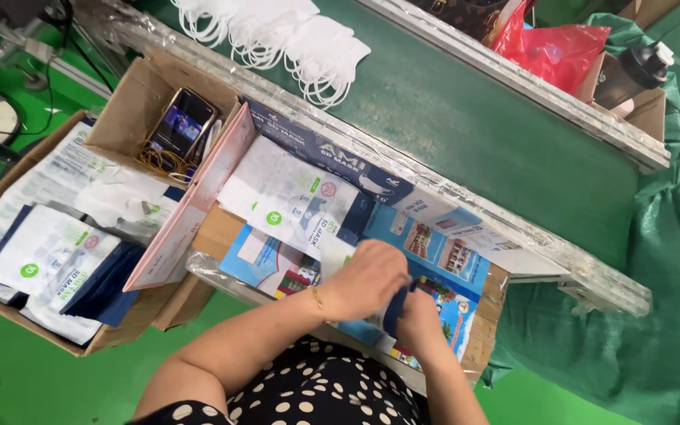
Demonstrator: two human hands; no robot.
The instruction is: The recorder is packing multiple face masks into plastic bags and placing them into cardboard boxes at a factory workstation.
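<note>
Both hands meet over the same dark blue pouch (394,308), low on the counter (466,260), directly in front of the person. Left hand (367,277) lies on top, fingers curled down onto the pouch's upper edge. Right hand (419,321) holds it from below, fingers closed on its lower end. Pouch long axis runs roughly away from the body, between the two hands. Neither hand is nearer; both touch it. Stack of printed white packets (297,197) lies just beyond the left hand.
</note>
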